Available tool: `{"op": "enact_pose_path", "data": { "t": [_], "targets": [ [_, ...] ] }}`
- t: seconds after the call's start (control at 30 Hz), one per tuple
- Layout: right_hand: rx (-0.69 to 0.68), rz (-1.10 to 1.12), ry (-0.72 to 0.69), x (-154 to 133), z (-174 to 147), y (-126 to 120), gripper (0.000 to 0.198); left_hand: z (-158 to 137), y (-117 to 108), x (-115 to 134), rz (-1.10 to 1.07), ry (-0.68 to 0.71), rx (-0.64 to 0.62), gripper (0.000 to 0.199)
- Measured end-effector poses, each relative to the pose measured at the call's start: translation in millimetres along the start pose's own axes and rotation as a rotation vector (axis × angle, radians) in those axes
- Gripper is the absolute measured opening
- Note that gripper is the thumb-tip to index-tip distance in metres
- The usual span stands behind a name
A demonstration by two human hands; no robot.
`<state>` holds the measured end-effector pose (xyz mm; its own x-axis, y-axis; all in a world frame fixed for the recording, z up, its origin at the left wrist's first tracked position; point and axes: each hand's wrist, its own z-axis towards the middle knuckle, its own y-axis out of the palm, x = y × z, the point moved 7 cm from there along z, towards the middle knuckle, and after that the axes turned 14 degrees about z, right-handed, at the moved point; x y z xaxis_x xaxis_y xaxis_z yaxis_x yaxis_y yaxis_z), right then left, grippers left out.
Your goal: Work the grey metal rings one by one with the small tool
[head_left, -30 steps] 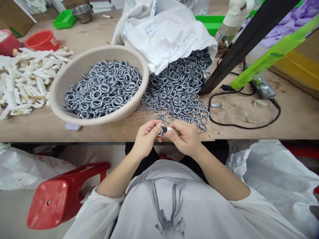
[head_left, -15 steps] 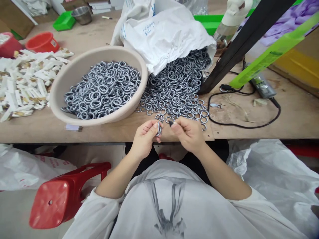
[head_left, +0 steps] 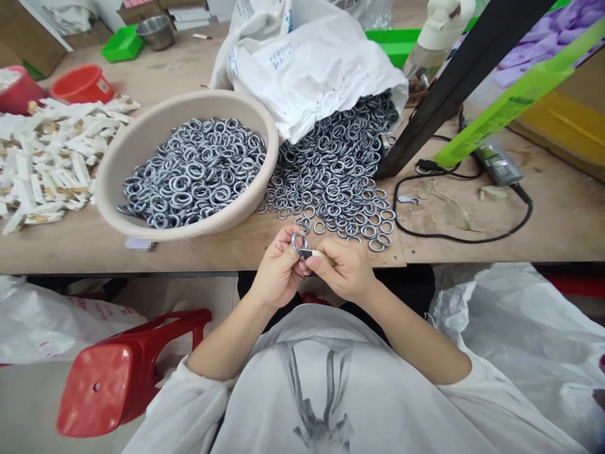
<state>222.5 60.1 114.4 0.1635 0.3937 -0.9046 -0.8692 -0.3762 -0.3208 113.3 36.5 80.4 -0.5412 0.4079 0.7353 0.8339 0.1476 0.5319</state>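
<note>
Between the thumb and fingers of my left hand (head_left: 278, 268) is a grey ring (head_left: 297, 244), held just over the table's front edge. My right hand (head_left: 347, 268) pinches a small blade with a dark tip (head_left: 306, 253) and a pale part by the thumb; its tip is at the ring's lower side. Whether it cuts into the ring I cannot tell. Beyond my hands lies a heap of loose grey rings (head_left: 331, 189), spilling from a white sack (head_left: 316, 69). To the left, a beige basin (head_left: 106, 189) holds many similar rings.
White strips (head_left: 51, 164) are piled at the left, near a red bowl (head_left: 82, 85). A dark post (head_left: 439, 107) rises on the right beside a black cable (head_left: 454, 238) and a grey handheld tool (head_left: 501, 161). A red stool (head_left: 94, 384) stands below the table.
My right hand has moved left and brought the dark blade tip up against the ring. The ring in my left hand has turned to show its round opening.
</note>
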Motion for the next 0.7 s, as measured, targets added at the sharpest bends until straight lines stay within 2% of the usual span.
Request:
{"op": "enact_pose_path", "data": {
  "t": [0.33, 0.4, 0.5, 0.57, 0.7],
  "targets": [
    [-0.011, -0.020, 0.023, 0.2, 1.5, -0.3, 0.051, -0.9, 1.0, -7.3, -0.071, -0.056, 0.024, 0.035],
    [0.046, -0.030, 0.082, 8.7, 3.1, -8.2, 0.050, -3.4, 5.1, -7.3, -0.070, -0.066, -0.003, 0.035],
    [0.208, 0.017, 0.178, 24.2, 2.8, -26.8, 0.046, -5.0, 5.3, -2.9, -0.081, -0.053, -0.032, 0.032],
    [0.260, 0.036, 0.209, 31.3, 1.8, -33.5, 0.041, -2.5, -3.7, 3.5, -0.082, -0.013, 0.000, 0.031],
    [0.210, -0.038, 0.222, 33.0, 4.7, -26.1, 0.022, 5.3, -31.0, 13.2, -0.034, 0.071, 0.139, 0.035]
  ]
}}
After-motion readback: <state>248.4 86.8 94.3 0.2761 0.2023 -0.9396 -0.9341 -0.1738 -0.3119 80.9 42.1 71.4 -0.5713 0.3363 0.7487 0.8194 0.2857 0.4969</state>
